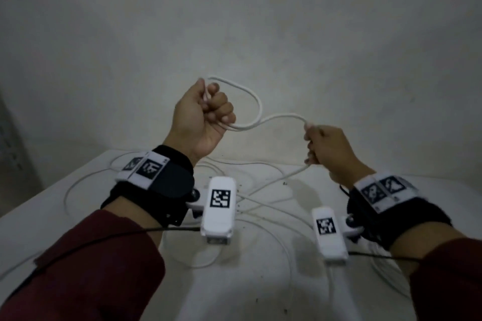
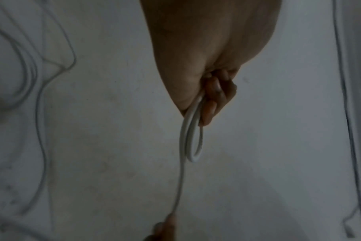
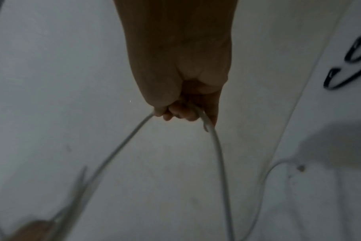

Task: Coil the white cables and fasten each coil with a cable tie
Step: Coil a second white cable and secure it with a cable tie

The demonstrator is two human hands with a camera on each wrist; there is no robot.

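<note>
Both hands are raised above the white table (image 1: 260, 281). My left hand (image 1: 211, 109) is a fist round a white cable (image 1: 257, 99), which forms one loop rising from the fist and curving back under it. In the left wrist view the loop (image 2: 193, 146) hangs from the curled fingers (image 2: 210, 104). From there the cable runs right to my right hand (image 1: 317, 144), which grips it in a fist; below that hand it drops to the table. In the right wrist view the cable (image 3: 215, 143) leaves both sides of the right hand (image 3: 183, 112).
Several more loose white cables (image 1: 263, 206) lie tangled across the table. Black cable ties (image 3: 348, 68) lie at the right in the right wrist view. A pale wall (image 1: 234, 21) stands right behind the table. Wrist cameras (image 1: 219, 210) hang under both forearms.
</note>
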